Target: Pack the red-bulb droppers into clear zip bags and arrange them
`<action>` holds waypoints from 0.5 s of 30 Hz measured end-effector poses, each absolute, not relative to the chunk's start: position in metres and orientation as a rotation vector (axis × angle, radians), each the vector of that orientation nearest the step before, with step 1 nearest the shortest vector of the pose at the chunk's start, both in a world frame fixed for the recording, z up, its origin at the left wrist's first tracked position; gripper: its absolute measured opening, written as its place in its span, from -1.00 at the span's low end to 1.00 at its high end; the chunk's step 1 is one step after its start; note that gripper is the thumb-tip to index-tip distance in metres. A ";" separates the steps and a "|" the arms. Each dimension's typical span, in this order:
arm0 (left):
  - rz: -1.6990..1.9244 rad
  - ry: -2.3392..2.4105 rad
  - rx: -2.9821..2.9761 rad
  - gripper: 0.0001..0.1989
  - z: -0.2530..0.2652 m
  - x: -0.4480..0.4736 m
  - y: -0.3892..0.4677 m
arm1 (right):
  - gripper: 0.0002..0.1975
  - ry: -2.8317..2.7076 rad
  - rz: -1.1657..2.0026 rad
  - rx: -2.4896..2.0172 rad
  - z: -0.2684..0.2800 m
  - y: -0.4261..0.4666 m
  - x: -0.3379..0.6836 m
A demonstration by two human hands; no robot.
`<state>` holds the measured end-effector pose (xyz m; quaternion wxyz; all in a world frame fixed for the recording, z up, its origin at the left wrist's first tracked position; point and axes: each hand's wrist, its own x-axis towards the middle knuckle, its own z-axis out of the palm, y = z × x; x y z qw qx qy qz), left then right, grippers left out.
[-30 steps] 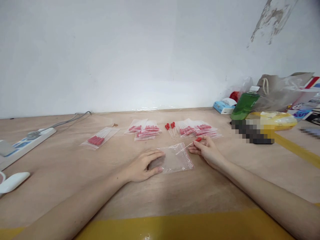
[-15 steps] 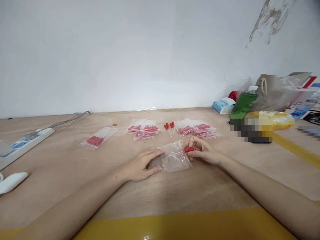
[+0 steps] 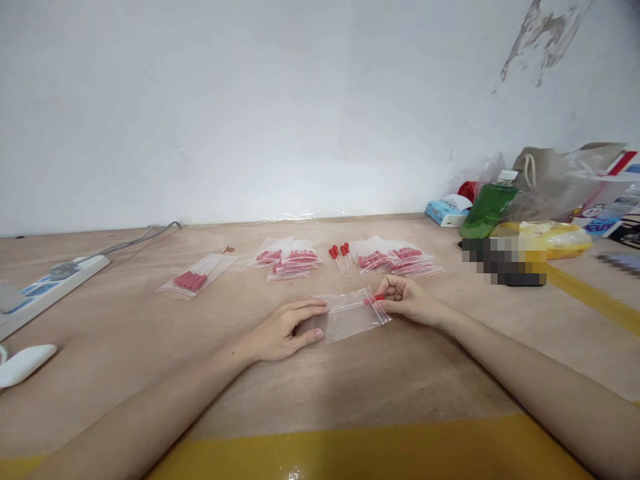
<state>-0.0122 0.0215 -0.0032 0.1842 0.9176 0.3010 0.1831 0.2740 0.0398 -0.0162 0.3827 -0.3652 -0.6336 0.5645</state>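
Note:
A clear zip bag (image 3: pixel 345 323) lies on the table between my hands, its zip end facing right. My left hand (image 3: pixel 286 329) rests at the bag's left end, thumb and fingers spread, fingertips touching the plastic. With closed fingers, my right hand (image 3: pixel 407 300) pinches a dropper by its red bulb (image 3: pixel 374 299) at the bag's right end; its thin tube lies lengthwise inside the bag. Several loose droppers (image 3: pixel 341 252) with red bulbs lie beyond the bag. Filled bags of droppers lie at back centre (image 3: pixel 295 257) and back right (image 3: pixel 395 255), with another bag (image 3: pixel 193 279) to the left.
A white power strip (image 3: pixel 75 277) with a grey cable and a white rounded object (image 3: pixel 27 363) are at the left. On the right stand a green bottle (image 3: pixel 490 207), a blue tissue pack (image 3: pixel 445 212) and a yellow package (image 3: pixel 560 241). Yellow tape (image 3: pixel 350 447) runs along the front.
My right hand has pushed the dropper left, so its red bulb now sits partly within the bag's mouth. The bag lies flatter. My left hand has hardly moved.

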 end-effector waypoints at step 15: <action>0.467 0.867 2.613 -0.56 -0.005 -0.014 0.023 | -0.79 -2.117 0.551 -1.268 -0.004 0.048 0.276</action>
